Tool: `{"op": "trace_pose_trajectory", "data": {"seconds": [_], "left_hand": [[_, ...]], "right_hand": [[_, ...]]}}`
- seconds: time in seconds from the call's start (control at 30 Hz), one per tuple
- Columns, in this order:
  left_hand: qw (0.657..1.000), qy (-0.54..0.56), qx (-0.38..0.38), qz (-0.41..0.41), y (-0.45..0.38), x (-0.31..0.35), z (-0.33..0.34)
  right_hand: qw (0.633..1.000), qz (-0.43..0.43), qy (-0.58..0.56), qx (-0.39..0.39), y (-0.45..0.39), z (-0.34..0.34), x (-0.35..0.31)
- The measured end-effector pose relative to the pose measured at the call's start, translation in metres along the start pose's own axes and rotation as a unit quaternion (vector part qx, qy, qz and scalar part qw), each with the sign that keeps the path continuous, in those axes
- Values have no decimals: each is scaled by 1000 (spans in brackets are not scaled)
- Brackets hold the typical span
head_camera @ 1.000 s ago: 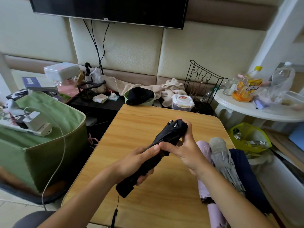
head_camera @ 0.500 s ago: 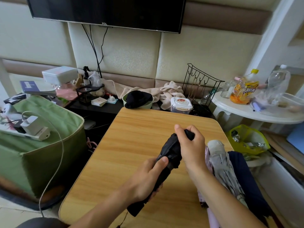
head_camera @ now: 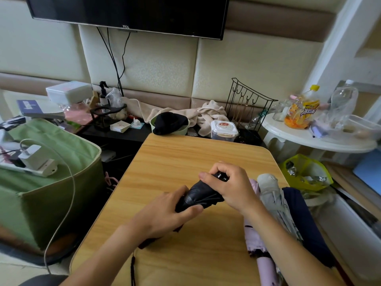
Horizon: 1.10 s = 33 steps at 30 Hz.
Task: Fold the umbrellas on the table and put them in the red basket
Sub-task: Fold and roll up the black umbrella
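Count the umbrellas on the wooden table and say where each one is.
4: black umbrella gripped by both hands at the centre; pink umbrella, grey umbrella and navy umbrella piled at the right edge. More may be hidden underneath.

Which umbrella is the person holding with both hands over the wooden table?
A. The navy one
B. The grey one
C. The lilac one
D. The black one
D: the left hand and right hand both grip the black umbrella; the other three umbrellas lie untouched at the right.
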<state>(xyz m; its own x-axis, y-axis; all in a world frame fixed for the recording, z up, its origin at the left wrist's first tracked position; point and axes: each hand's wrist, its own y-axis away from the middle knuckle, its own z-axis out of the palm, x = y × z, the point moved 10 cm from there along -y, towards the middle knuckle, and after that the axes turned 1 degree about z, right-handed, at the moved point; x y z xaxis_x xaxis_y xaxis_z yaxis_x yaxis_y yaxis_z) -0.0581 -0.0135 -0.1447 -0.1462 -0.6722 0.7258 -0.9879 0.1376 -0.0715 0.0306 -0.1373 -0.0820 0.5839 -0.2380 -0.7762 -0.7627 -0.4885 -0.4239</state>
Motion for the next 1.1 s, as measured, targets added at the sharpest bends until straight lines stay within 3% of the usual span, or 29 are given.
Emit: {"op": "trace_pose_trajectory", "data": {"seconds": [0.17, 0.3, 0.37, 0.43, 0.5, 0.57, 0.7, 0.8, 0.87, 0.93, 1.0, 1.1], "left_hand": [[984, 171, -30, -40, -2, 5, 4], [975, 210, -52, -57, 0, 7, 8], [964, 253, -55, -64, 2, 7, 8], [944, 315, -62, -73, 4, 6, 7], [921, 374, -70, -89, 5, 5, 10], [904, 410, -76, -100, 6, 6, 16], [897, 418, -78, -125, 7, 5, 29], [869, 464, -99, -142, 7, 5, 39], [856, 485, -96, -150, 7, 3, 42], [840, 513, -82, -155, 5, 1, 43], [825, 540, -66, -154, 2, 1, 42], [839, 518, -60, -153, 3, 0, 41]], "right_hand": [[999, -43, -14, 30, 1, 3, -15], [997, 17, -62, 32, 0, 3, -5], [990, 53, -132, 5, -2, 3, 0], [956, 106, -269, -46, -2, 6, 5], [931, 109, -328, -114, 0, 10, -2], [945, 91, -283, -137, 0, 13, -6], [974, 77, -206, -50, -2, 11, -4], [982, 80, -169, -12, 1, 12, -6], [981, 75, -176, -17, 3, 13, -10], [978, 76, -181, -74, 6, 21, -15], [986, 54, -96, -127, 10, 29, -18], [998, 13, 3, -61, 9, 24, -19]]}}
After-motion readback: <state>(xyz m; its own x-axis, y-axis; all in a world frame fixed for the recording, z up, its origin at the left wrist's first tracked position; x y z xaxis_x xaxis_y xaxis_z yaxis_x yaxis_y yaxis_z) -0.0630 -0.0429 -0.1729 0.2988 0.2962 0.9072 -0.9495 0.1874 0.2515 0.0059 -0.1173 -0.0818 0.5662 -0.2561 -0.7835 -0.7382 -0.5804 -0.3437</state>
